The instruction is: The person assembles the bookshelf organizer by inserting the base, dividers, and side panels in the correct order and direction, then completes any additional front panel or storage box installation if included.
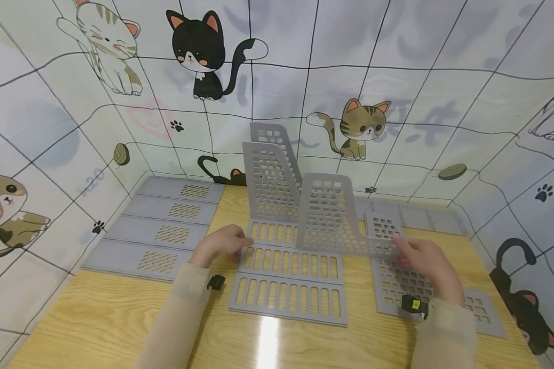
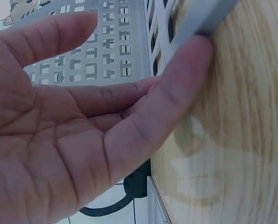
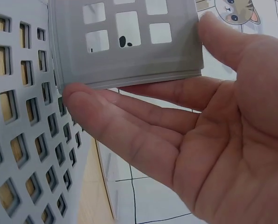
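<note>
My right hand (image 1: 422, 259) holds the low front end of a grey perforated divider panel (image 1: 328, 179), which stands upright across the base. In the right wrist view the thumb lies at one edge of that divider panel (image 3: 153, 63), and the fingers lie along its other edge. At the base's left side is my left hand (image 1: 223, 241). A fingertip (image 2: 195, 51) touches the edge of the slotted base panel (image 1: 288, 277), while the thumb stays apart from it. Two more grey divider panels (image 1: 263, 147) stand upright at the back left of the base.
Grey panels (image 1: 120, 251) with slanted slots lie in a row on the left of the wooden table (image 1: 97, 318). Under my right hand lies a flat perforated panel (image 1: 388, 306), with another (image 1: 494, 325) beside it. More grey panels (image 1: 438, 220) lie along the cat-patterned back wall (image 1: 286, 92).
</note>
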A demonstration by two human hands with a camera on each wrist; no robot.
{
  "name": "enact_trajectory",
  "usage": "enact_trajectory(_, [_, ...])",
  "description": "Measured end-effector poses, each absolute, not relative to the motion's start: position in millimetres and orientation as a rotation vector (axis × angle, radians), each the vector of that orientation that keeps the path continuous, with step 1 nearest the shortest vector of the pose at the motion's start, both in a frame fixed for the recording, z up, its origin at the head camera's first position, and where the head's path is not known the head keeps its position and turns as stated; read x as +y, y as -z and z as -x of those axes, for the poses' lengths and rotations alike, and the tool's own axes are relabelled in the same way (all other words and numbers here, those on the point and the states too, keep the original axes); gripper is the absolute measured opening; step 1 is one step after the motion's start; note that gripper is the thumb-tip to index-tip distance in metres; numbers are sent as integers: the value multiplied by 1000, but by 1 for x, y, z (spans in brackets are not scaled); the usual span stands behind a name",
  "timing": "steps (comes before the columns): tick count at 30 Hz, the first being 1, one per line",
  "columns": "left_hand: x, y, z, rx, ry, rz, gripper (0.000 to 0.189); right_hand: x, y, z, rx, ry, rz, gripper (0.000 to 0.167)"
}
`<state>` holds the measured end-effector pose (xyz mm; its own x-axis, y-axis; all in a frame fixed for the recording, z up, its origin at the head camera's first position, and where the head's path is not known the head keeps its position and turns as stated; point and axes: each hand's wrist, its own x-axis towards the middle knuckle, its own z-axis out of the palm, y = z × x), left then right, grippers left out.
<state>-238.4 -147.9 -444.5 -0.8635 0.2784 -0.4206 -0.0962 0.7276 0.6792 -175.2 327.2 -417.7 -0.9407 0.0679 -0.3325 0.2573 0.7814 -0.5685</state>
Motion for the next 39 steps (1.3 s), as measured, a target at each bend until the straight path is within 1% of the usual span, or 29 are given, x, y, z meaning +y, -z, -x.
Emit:
enact_trajectory(10, [-148,445,240,2413,-998,-137,30,311,415,176,2679,896,-243,95])
enact_trajectory(13, [-147,445,239,2423,-988,-143,29,305,416,178,2681,897,-241,94])
enact_trajectory(18, [-146,444,238,2429,-979,-156,28,294,419,181,2681,922,-166,89])
enact_trajectory(25, [-145,445,239,2430,-976,-170,29,285,420,183,2703,897,-143,92])
enact_trajectory(32, [-144,445,237,2376,-1094,-152,25,272,426,189,2730,923,-91,86])
enact_trajectory(39, [-143,445,235,2334,-1184,-142,27,264,429,192,2710,925,-93,91])
